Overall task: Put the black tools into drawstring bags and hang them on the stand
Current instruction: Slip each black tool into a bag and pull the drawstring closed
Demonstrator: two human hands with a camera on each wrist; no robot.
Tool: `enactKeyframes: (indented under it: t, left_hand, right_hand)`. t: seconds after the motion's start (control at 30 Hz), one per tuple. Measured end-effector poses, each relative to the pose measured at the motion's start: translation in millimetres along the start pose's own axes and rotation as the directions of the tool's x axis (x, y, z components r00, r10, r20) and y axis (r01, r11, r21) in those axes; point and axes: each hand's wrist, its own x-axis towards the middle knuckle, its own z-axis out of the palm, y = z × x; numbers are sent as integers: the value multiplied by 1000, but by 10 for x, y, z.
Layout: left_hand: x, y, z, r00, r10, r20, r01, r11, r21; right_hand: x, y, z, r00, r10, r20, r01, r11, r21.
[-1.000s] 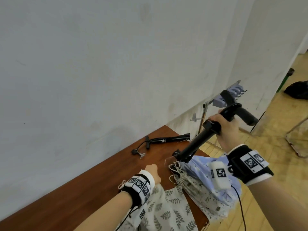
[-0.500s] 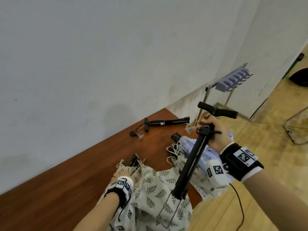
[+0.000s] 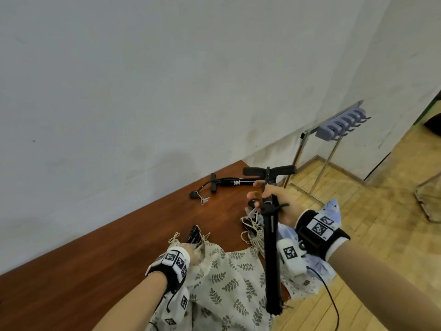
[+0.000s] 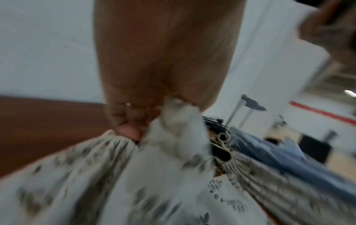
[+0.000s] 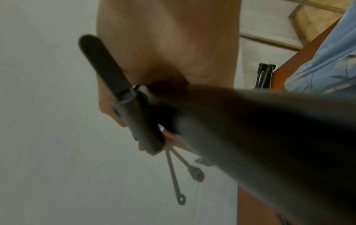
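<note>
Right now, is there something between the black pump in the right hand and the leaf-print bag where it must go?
Nothing visible blocks it. The right hand holds the black pump upright, its lower end over the leaf-print bag. The left hand grips the bag's gathered rim; whether the mouth is open enough cannot be told.

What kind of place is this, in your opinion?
Probably a plain indoor workroom or hall: bare white wall, wood-strip floor, brown table and a hook stand.

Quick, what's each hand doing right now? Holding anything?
Left hand: pinches the gathered rim of the cream leaf-print drawstring bag.
Right hand: grips the long black T-handled pump tool, held upright.
</note>
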Motion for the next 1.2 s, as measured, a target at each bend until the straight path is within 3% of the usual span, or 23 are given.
enactKeyframes:
  t: [0.1,0.17,0.23,0.3,0.43,0.57,0.73,0.83,0.9,1.03,1.13,1.2]
  left_hand:
    - [-42,279,-145,976,194,-97,-206,969,-136]
    - [-171,458,-315,921,343,-182,-379,896,-230]
    - [-296,569,-507,861,415,-295,-498,809,-313]
    - [-374,680,-717,800,419,-430,-566,764,-309]
    - [-418,865,-982,708,377,-597,-635,708,-307]
    - [-375,926,-1122,665,269,-696,-628,706,-328]
    - [-364,1080,-1052,607,312,-731,-657,714,-240]
    - [-382,1116,-932,521,450,-725,-737,666,-115]
    - [-401,1107,-842,457,531,-714,-771,637,-19]
    - [-406,1101,-850,424,519,-742,-792,610,-26]
    - [-506,1092,-806,378,650,-659,-855,519,22]
    - [-558,1021,-786,400,671,-624,-839,542,46]
  right_hand:
    - [77,177,18,987,116,110,-105,989,-101]
    - [80,295,66,980,149,132,-123,975,-187]
    - [77,395,109,988,124,87,-100,966,-240]
    - [75,484,91,995,102,7,-97,963,-253]
    - [130,523,39,991,131,30,-122,971,-203]
    - [134,509,28,974,227,16,-222,963,-154]
    - [75,743,9,924,378,-51,-370,857,-358]
    - [115,831,36,908,414,-65,-408,839,-360]
    - [123,861,73,902,431,-29,-410,833,-372]
    - [161,902,81,917,398,0,-354,817,-455]
    - [159,885,77,942,335,-41,-329,887,-324]
    - [154,846,-1,954,253,-164,-284,936,-210]
